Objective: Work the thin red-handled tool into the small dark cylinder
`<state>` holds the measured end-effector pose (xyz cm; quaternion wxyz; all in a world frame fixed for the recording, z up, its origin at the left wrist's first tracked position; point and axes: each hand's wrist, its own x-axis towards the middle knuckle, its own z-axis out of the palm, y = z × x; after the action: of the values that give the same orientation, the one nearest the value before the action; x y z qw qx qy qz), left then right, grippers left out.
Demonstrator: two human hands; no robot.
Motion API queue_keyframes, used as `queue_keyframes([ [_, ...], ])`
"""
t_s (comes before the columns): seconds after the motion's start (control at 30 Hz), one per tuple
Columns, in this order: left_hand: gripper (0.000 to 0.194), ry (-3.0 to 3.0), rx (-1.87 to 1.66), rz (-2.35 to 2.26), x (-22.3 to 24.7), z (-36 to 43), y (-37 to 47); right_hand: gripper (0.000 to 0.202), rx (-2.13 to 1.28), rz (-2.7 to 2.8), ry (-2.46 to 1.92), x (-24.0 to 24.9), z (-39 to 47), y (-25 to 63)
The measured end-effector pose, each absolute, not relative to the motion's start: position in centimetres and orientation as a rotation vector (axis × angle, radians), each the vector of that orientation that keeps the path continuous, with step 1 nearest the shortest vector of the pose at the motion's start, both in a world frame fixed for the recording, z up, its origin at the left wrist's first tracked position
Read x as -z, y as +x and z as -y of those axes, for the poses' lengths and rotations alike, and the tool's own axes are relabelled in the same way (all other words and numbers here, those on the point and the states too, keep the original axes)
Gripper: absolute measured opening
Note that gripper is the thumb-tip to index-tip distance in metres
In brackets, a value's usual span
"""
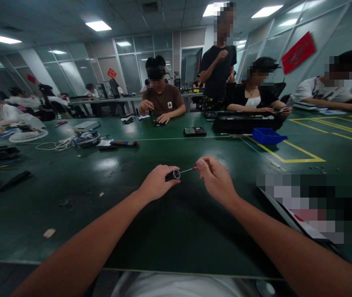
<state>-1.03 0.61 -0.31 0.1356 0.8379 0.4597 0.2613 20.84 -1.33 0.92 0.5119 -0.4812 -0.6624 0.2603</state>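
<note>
My left hand (157, 181) is closed around a small black cylindrical part (172, 176), whose round, pale-rimmed end faces right. In my right hand (214, 175) is a thin screwdriver (188, 170) with a red collar; my fingers cover most of its handle. The metal shaft points left, and its tip is at the round end of the black part. Whether the tip is inside or only touching, I cannot tell. Both hands are above the green tabletop (163, 243), near the middle of the view.
A blue bin (268, 136) stands at the back right, with a circuit-board device (194, 131) left of it. Cables (86, 138) and a dark tool (120, 143) lie back left. Another screwdriver (18, 178) is at far left. Co-workers sit across the table; one person stands.
</note>
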Motion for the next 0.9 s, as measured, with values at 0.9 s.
queue_keyframes([
  [0.9,0.038,2.734,-0.733,-1.301,0.2,-1.4,-1.6,0.027,-1.013,1.104,-1.007,0.5,-0.5,20.9],
])
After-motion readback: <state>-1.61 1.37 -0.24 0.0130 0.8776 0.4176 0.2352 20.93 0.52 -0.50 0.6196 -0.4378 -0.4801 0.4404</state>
